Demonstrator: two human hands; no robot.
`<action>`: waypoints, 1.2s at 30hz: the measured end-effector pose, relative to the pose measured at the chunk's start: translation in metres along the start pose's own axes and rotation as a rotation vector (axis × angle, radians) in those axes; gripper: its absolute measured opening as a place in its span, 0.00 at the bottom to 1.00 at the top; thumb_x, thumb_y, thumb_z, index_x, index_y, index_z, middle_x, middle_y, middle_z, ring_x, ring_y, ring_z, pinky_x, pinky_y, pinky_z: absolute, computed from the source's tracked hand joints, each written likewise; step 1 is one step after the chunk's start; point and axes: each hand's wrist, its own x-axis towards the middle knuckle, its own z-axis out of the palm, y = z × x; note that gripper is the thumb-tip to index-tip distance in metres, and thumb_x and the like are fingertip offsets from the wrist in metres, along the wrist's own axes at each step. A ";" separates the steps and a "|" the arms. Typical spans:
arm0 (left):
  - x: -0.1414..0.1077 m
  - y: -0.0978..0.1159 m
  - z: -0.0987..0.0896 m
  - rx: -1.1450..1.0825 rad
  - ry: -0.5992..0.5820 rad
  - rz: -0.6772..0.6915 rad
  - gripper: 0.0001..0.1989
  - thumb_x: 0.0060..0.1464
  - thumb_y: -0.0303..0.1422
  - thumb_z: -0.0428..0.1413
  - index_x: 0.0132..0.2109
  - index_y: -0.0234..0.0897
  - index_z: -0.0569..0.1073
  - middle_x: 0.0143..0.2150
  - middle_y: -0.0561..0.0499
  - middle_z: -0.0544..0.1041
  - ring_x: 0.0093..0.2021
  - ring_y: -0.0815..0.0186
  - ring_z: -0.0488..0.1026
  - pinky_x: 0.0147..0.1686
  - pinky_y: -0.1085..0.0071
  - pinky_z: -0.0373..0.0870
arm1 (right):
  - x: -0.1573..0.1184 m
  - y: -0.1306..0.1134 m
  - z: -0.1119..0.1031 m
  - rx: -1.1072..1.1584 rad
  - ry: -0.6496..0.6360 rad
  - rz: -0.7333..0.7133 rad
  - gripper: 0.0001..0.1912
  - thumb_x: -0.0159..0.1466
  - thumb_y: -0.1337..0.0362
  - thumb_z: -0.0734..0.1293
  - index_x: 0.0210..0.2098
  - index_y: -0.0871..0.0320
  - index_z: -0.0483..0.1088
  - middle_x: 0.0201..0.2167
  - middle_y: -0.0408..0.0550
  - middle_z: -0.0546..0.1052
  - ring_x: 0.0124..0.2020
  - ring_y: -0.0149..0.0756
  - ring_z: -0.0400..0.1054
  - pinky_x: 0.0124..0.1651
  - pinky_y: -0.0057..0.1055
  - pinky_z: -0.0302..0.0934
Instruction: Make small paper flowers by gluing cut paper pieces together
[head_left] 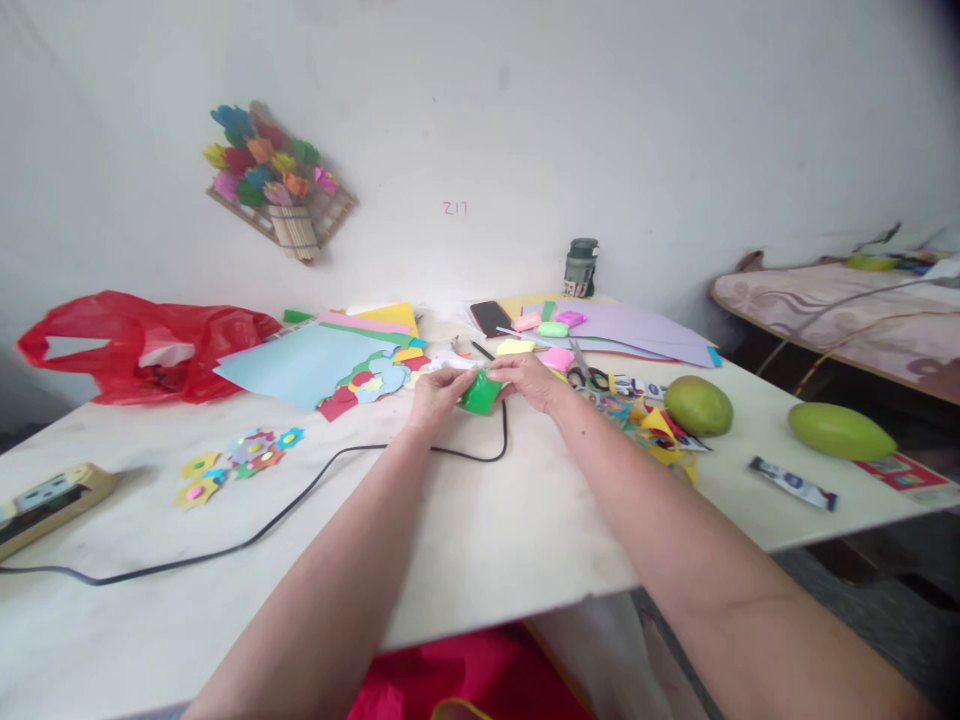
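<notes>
A small shiny green packet (480,394) is held between my two hands above the middle of the table. My left hand (435,400) pinches its left edge, and the fingers of my right hand (531,382) close on its upper right edge. Just behind lie similar soft packets: a yellow packet (516,347), a pink packet (558,359) and a light green packet (553,328). Scissors (589,374) with dark handles rest to the right of my right hand. Cut paper flowers (382,376) spread left of my left hand.
A black cable (352,450) crosses the table from the power strip (56,505). Coloured paper sheets (292,362) and a red plastic bag (217,345) lie left. Paper scraps (660,435), two green mangoes (697,405) and a glue tube (793,484) lie right. A phone (491,319) lies behind.
</notes>
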 end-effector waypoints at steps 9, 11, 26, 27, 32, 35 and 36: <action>0.002 -0.003 0.002 -0.038 0.068 -0.003 0.14 0.39 0.41 0.61 0.25 0.32 0.74 0.22 0.52 0.72 0.24 0.70 0.67 0.27 0.74 0.63 | 0.001 0.002 0.003 -0.081 -0.048 0.018 0.08 0.46 0.65 0.70 0.25 0.62 0.72 0.20 0.43 0.73 0.23 0.33 0.68 0.25 0.29 0.65; 0.002 -0.002 0.003 -0.043 0.080 0.002 0.14 0.39 0.40 0.61 0.24 0.32 0.72 0.21 0.53 0.71 0.23 0.72 0.65 0.26 0.75 0.62 | 0.000 0.001 0.005 -0.075 -0.056 0.019 0.09 0.46 0.63 0.70 0.25 0.62 0.71 0.20 0.42 0.73 0.23 0.33 0.68 0.24 0.29 0.65; 0.000 0.003 0.001 -0.037 0.054 -0.001 0.19 0.43 0.45 0.57 0.20 0.32 0.67 0.17 0.55 0.64 0.20 0.73 0.60 0.22 0.75 0.57 | 0.003 0.003 0.006 -0.102 0.015 -0.046 0.09 0.48 0.61 0.70 0.24 0.61 0.71 0.20 0.42 0.72 0.24 0.32 0.68 0.23 0.29 0.65; -0.001 0.003 0.000 -0.038 0.037 -0.011 0.19 0.43 0.46 0.58 0.21 0.32 0.68 0.18 0.54 0.64 0.21 0.73 0.60 0.22 0.75 0.57 | 0.003 0.003 0.006 -0.101 0.020 -0.053 0.09 0.48 0.61 0.71 0.24 0.61 0.72 0.20 0.42 0.72 0.24 0.32 0.68 0.23 0.29 0.65; -0.002 0.006 -0.005 -0.031 -0.026 -0.047 0.17 0.37 0.43 0.62 0.25 0.31 0.73 0.19 0.54 0.67 0.22 0.73 0.61 0.23 0.75 0.57 | 0.003 0.004 0.004 -0.088 0.028 -0.072 0.11 0.48 0.60 0.71 0.25 0.61 0.73 0.21 0.43 0.73 0.24 0.32 0.68 0.23 0.28 0.65; -0.001 0.006 -0.006 -0.044 -0.054 -0.038 0.16 0.38 0.42 0.62 0.26 0.31 0.75 0.20 0.54 0.69 0.23 0.73 0.62 0.24 0.75 0.57 | 0.002 0.003 0.004 -0.065 0.019 -0.060 0.12 0.46 0.58 0.72 0.25 0.62 0.72 0.20 0.43 0.73 0.23 0.32 0.68 0.23 0.29 0.65; -0.001 0.006 -0.007 -0.057 -0.076 -0.043 0.15 0.38 0.41 0.62 0.27 0.31 0.75 0.21 0.54 0.69 0.23 0.73 0.63 0.25 0.75 0.58 | 0.002 0.003 0.005 -0.056 0.022 -0.057 0.13 0.46 0.58 0.73 0.25 0.62 0.72 0.20 0.43 0.73 0.23 0.32 0.68 0.24 0.29 0.66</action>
